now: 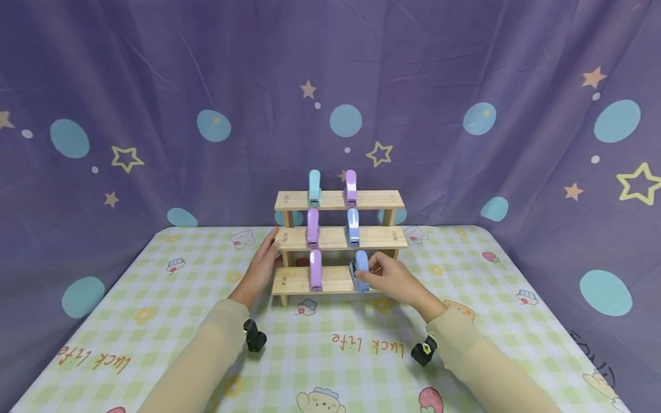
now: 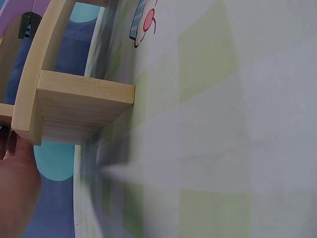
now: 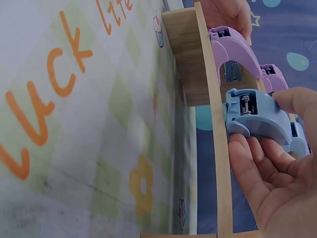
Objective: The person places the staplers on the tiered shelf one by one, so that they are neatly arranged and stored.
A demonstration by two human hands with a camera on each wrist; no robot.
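On the right part of a three-tier wooden rack's (image 1: 335,280) bottom shelf stands a blue stapler (image 1: 362,269), slightly turned. My right hand (image 1: 395,279) pinches it, with the thumb on one side and fingers on the other, as the right wrist view shows this stapler (image 3: 260,116) close up. My left hand (image 1: 262,265) rests against the left end of the rack at the middle shelf, its fingers along the wood; some fingertips are hidden. A purple stapler (image 1: 315,271) stands to the left on the bottom shelf.
The middle shelf carries a purple stapler (image 1: 312,228) and a blue stapler (image 1: 353,228). Above them are a teal stapler (image 1: 314,188) and a purple stapler (image 1: 351,188). A checked cloth (image 1: 289,367) covers the table; a purple curtain (image 1: 258,69) hangs behind the rack.
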